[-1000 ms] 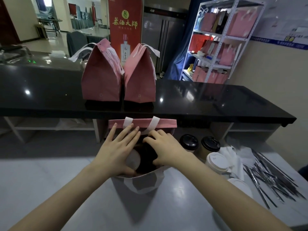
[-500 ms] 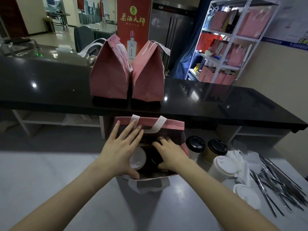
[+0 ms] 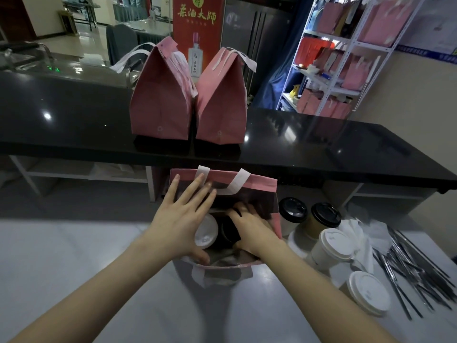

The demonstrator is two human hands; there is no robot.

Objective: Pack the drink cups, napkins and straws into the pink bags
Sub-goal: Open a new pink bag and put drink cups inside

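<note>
- reaching into the open pink bag (image 3: 262, 180) on the white worktop (image 3: 74, 256), the right hand (image 3: 254, 229) curls round a black-lidded cup (image 3: 228, 231) inside it.
- left hand (image 3: 180, 219) lies spread, fingers straight, over the bag's mouth, above a white-lidded cup (image 3: 206, 232).

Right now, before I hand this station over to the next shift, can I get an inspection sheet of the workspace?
Surface: white table, black counter behind it.
Job's things: open pink bag holds a white-lidded cup and a black-lidded cup; four loose cups, napkins and straws lie to its right; two closed bags stand on the counter.
Clutter: nothing seen.
Hands: left hand spread flat across the bag's mouth; right hand inside, curled round the black-lidded cup.
Cables: nothing seen.
Surroundings: shelf rack of pink bags, red banner.
</note>
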